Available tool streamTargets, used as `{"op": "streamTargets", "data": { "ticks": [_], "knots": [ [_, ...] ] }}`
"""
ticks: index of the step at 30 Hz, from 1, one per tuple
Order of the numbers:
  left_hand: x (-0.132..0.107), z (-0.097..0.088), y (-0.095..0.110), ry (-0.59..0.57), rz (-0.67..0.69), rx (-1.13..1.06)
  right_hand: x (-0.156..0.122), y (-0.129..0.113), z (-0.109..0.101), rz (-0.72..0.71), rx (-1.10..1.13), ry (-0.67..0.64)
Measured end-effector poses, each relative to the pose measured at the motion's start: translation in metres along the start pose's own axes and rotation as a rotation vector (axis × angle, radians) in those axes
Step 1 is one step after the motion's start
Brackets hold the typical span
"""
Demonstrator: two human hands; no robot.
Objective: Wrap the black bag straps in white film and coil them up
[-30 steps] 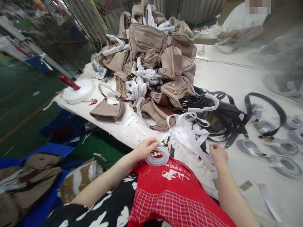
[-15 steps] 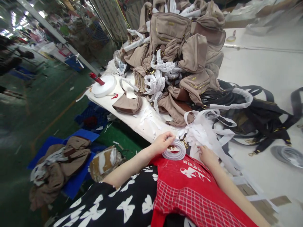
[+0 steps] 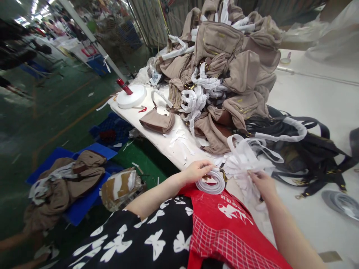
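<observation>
My left hand [image 3: 199, 170] pinches the top of a coiled strap [image 3: 215, 183] with a pale outer edge. The coil stands on edge against my red apron, with a gold metal clip beside it. My right hand [image 3: 263, 184] is closed at the near edge of a loose bundle of thin white strips [image 3: 245, 158], its fingertips pinching one of them. The strips lie on the white table [image 3: 305, 91], just right of the coil. How much of the strip my right fingers cover is hidden.
Beige bags [image 3: 218, 41] with white-wrapped straps are heaped at the back. Black straps [image 3: 314, 149] with gold clips lie right. A white disc with a red-handled tool [image 3: 125, 86] sits at the far left corner. Bags in a blue bin [image 3: 81, 201] stand on the floor.
My right hand has moved right, away from the coil, with its fingers now at the white strips. My left hand keeps the coil. The whole view has shifted slightly.
</observation>
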State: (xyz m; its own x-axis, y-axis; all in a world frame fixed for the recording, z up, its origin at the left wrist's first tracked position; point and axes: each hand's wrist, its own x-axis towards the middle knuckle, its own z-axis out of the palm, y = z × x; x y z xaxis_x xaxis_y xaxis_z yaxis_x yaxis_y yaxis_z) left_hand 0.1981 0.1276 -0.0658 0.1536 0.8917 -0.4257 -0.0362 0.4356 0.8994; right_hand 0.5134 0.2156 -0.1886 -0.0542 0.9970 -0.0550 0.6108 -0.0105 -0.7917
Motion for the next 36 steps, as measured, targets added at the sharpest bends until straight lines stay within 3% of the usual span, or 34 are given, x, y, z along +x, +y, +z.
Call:
{"op": "streamTargets", "data": {
  "ticks": [5,8,13,18,23,27,31,36],
  "knots": [
    [0.001,0.002,0.008,-0.056,0.009,0.073,0.014,-0.047,-0.033,0.198,0.304,0.234],
    [0.003,0.003,0.011,-0.069,0.016,0.136,0.006,-0.087,-0.044,0.216,0.476,0.288],
    [0.011,0.003,0.007,-0.093,0.004,0.134,-0.043,-0.146,-0.049,-0.065,0.514,0.137],
    [0.014,0.001,0.006,-0.107,0.011,0.173,-0.079,-0.180,-0.041,-0.576,0.344,-0.063],
    [0.012,0.000,0.010,-0.121,0.052,0.210,-0.079,-0.194,-0.025,-0.872,-0.018,-0.123],
    [0.013,0.001,0.013,-0.139,0.076,0.202,-0.079,-0.185,-0.011,-0.870,-0.101,-0.154],
    [0.012,0.005,0.014,-0.200,0.048,0.037,-0.078,-0.167,0.003,-0.872,-0.140,-0.150],
    [0.011,0.006,0.016,-0.252,-0.030,-0.094,-0.080,-0.165,0.003,-0.928,-0.298,-0.100]
  ]
}}
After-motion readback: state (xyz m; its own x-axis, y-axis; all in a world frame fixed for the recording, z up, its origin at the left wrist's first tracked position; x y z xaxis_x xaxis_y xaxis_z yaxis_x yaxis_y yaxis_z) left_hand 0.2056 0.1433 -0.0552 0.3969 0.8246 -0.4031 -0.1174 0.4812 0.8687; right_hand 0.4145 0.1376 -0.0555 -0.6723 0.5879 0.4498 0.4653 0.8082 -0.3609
